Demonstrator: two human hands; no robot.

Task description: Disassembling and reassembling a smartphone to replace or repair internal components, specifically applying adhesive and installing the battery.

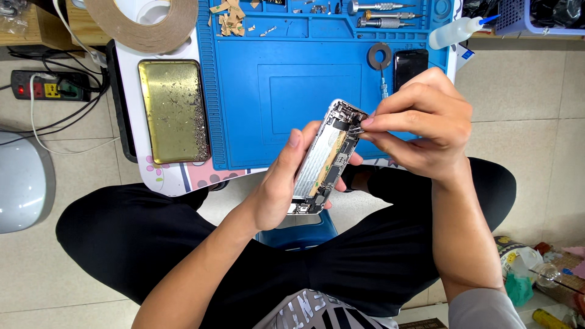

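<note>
Your left hand [277,183] wraps the opened phone [326,158] above your lap, long axis tilted up-right; right hand [420,119] pinches tweezers [356,129] at its top end, over the blue mat [274,91].

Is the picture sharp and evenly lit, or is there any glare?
Head view: even, soft light; the opened phone in the left hand looks sharp; the gold tray shows a mild sheen; edges bow from a wide lens.

A metal tray [173,109] lies left of the work mat [274,91], screwdrivers [381,15] on it.
</note>
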